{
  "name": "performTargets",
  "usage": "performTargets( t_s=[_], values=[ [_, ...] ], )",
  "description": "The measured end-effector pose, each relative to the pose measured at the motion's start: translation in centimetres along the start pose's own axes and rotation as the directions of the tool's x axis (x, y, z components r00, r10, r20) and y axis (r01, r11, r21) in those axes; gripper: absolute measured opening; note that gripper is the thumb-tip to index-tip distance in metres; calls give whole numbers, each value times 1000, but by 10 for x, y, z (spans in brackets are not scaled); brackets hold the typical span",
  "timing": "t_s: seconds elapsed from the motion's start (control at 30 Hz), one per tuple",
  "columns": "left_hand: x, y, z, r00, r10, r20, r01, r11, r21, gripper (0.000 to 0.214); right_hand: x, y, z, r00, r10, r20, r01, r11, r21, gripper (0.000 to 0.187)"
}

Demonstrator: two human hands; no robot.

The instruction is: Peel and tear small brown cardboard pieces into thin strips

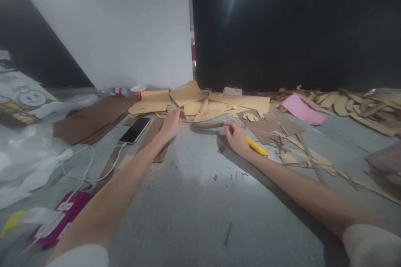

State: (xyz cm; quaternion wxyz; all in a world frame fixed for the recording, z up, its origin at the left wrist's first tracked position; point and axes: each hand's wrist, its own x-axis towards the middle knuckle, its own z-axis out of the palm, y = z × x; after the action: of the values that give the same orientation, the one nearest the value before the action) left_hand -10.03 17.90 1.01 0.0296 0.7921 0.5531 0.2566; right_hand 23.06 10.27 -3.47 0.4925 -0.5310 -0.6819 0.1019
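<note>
My left hand (171,125) reaches forward and rests palm down on the near edge of a pile of tan cardboard pieces (194,102), its fingers close together on a scrap. My right hand (236,137) lies on the grey floor (194,200), fingers curled around a yellow utility knife (257,147) whose body sticks out to the right. A thin curved brown strip (207,124) lies between the two hands, its right end by my right fingers.
A black phone (135,130) on a white cable (90,167) lies left of my left hand. Brown sheets (90,119), a red paper cup (138,90), a pink sheet (301,109), cardboard offcuts (354,106), plastic bags (25,150) and a magenta packet (61,217) surround the floor.
</note>
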Motion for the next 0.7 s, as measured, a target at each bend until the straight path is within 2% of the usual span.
performTargets(
  t_s=[0.13,0.23,0.37,0.53,0.63,0.7],
  values=[
    [13,-15,4,997,11,77,-10,1000,-11,54,1,6,8,999,29,-43,-29,1000,2,30],
    [12,-18,11,997,-2,71,3,1000,-17,45,1,7,11,999,-1,-43,2,1000,12,31],
    [9,-14,10,1000,-29,11,30,998,-59,37,0,7,12,999,-13,-33,15,998,55,30],
    [-1,-4,-4,990,-100,-101,82,983,-166,19,1,3,13,1000,17,2,-17,995,96,31],
    [-13,8,-9,969,-161,-186,109,960,-257,21,1,-2,10,1000,-16,23,14,995,98,28],
    [-25,23,-4,953,-210,-219,129,934,-332,27,0,-8,8,998,-53,42,48,993,107,24]
  ],
)
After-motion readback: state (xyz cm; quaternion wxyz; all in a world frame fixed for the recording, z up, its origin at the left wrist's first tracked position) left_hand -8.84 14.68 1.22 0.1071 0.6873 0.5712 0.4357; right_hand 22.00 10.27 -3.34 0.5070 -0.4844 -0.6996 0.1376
